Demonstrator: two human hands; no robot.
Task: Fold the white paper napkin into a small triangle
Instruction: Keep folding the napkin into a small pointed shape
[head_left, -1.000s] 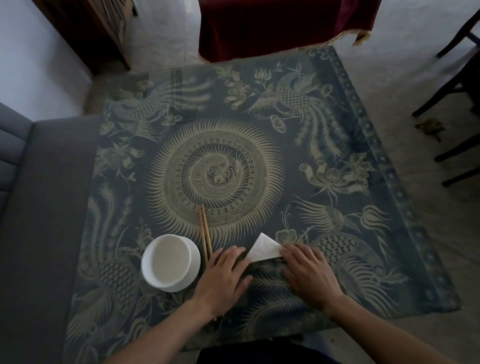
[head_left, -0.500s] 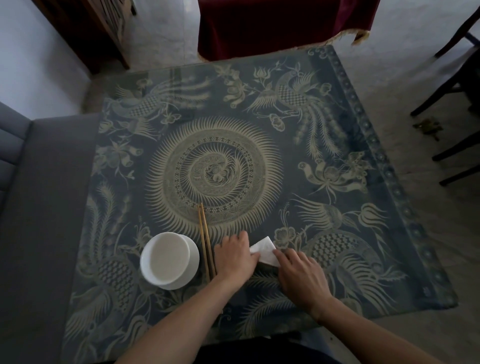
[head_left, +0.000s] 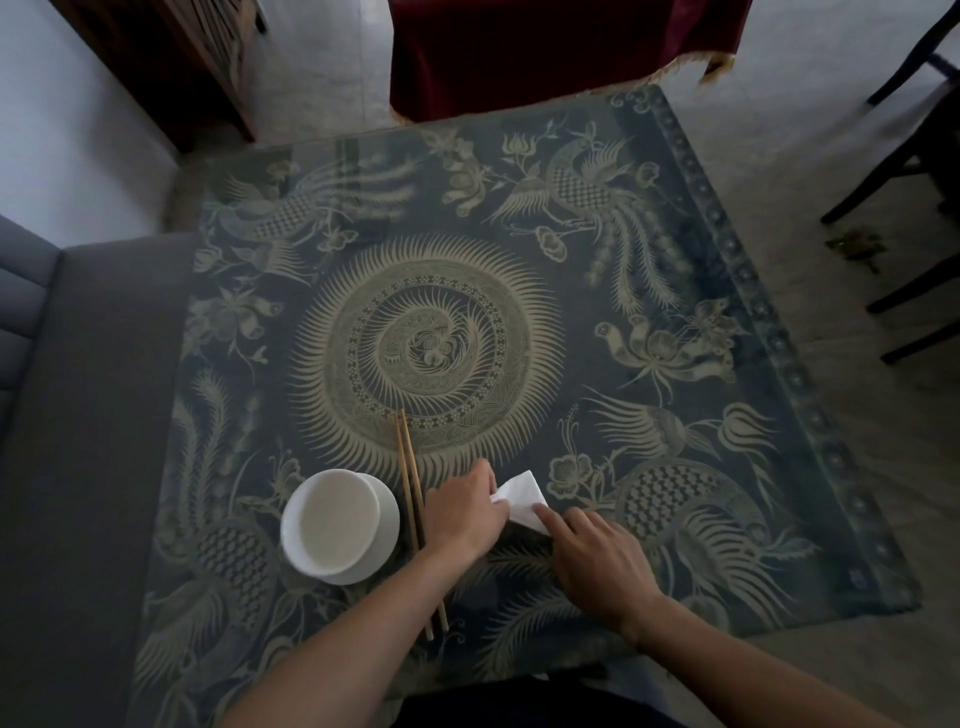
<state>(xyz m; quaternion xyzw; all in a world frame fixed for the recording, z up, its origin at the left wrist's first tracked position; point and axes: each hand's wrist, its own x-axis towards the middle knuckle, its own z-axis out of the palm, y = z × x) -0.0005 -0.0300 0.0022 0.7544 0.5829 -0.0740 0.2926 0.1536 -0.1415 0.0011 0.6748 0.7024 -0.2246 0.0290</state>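
The white paper napkin (head_left: 521, 498) lies folded into a small, roughly triangular piece on the patterned tablecloth (head_left: 649, 291), near the table's front edge. My left hand (head_left: 464, 512) is at the napkin's left side, its fingers curled over and pinching the left corner. Just right of and below the napkin is my right hand (head_left: 597, 556), with an outstretched finger pressing the lower right edge. Part of the napkin is hidden under both hands.
A pair of wooden chopsticks (head_left: 410, 483) lies just left of my left hand, passing under my forearm. A white bowl on a saucer (head_left: 337, 525) stands further left. A grey sofa (head_left: 78, 415) borders the table on the left; dark chair legs (head_left: 898, 171) stand at the right.
The napkin shows smaller and more folded than a second ago. My left hand moved up and curled over its left corner. My right hand shifted slightly, keeping a finger on the napkin.
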